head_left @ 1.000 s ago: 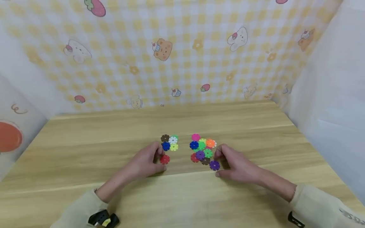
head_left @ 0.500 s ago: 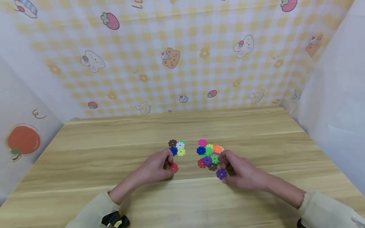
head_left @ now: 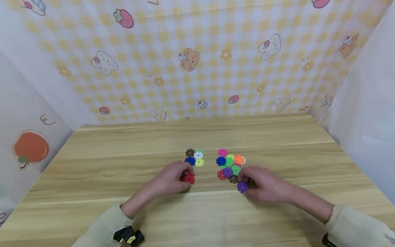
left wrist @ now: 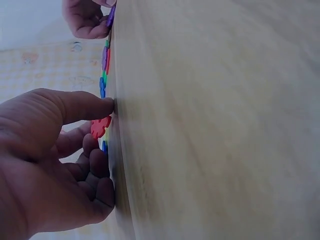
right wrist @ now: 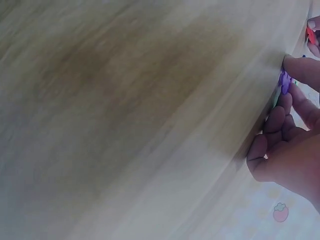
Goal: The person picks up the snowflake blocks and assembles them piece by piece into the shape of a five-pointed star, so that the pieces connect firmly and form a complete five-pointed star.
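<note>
Head view has both my hands low at the table (head_left: pixel 197 219). My left hand (head_left: pixel 171 180) grasps the red disc (head_left: pixel 189 178), thumb on its near side and forefinger on its far side; the left wrist view shows it tilted between them. My right hand (head_left: pixel 268 183) pinches the purple disc (head_left: pixel 242 187), thumb at its near edge, other fingers curled. Just beyond my left fingertips lies a small cluster: the blue disc (head_left: pixel 190 161) nearest them, the yellow disc (head_left: pixel 199 162) beside it, then the white disc (head_left: pixel 198 155) and brown disc (head_left: pixel 189 152) farther out. Another, larger group overlaps beyond my right fingertips and to their left, with a second purple disc (head_left: pixel 227 172) near them, the orange disc (head_left: pixel 239 159) beyond, and the pink disc (head_left: pixel 223 152) farthest. Well past all my fingers hangs a checked cloth (head_left: pixel 213 75).
</note>
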